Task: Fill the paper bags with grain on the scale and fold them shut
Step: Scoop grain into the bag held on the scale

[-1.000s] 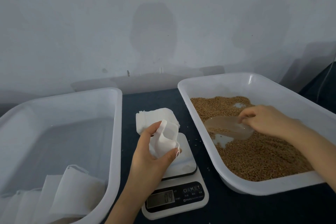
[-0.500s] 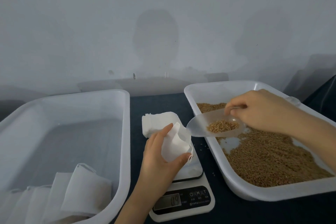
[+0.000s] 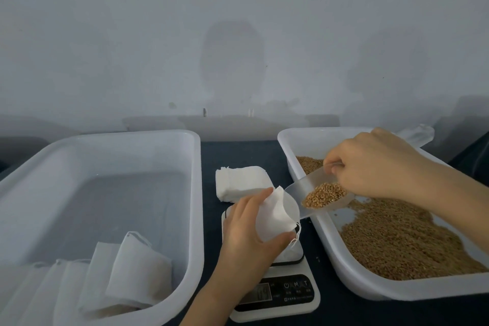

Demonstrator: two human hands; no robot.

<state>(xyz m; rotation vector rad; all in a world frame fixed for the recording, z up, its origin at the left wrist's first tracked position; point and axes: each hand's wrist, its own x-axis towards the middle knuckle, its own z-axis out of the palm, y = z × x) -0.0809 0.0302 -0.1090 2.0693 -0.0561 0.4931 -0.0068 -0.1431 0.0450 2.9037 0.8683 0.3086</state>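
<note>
My left hand (image 3: 246, 233) grips a small white paper bag (image 3: 279, 216) with its mouth held open, resting on the platform of a white digital scale (image 3: 280, 296) at the centre. My right hand (image 3: 375, 167) holds a clear plastic scoop (image 3: 315, 194) loaded with brown grain, tilted down to the left so its tip touches the bag's mouth. Behind the scale lies a stack of empty white bags (image 3: 242, 182). The white tub on the right (image 3: 370, 286) holds loose brown grain (image 3: 397, 241).
A large white tub (image 3: 197, 193) on the left holds several filled, folded white bags (image 3: 132, 278) in its near corner. Everything stands on a dark blue cloth against a pale wall. A few grains lie scattered between scale and right tub.
My right hand scooped grain from the right tub, lifted it, and brought the scoop left to the bag's mouth. My left hand has kept the bag open on the scale.
</note>
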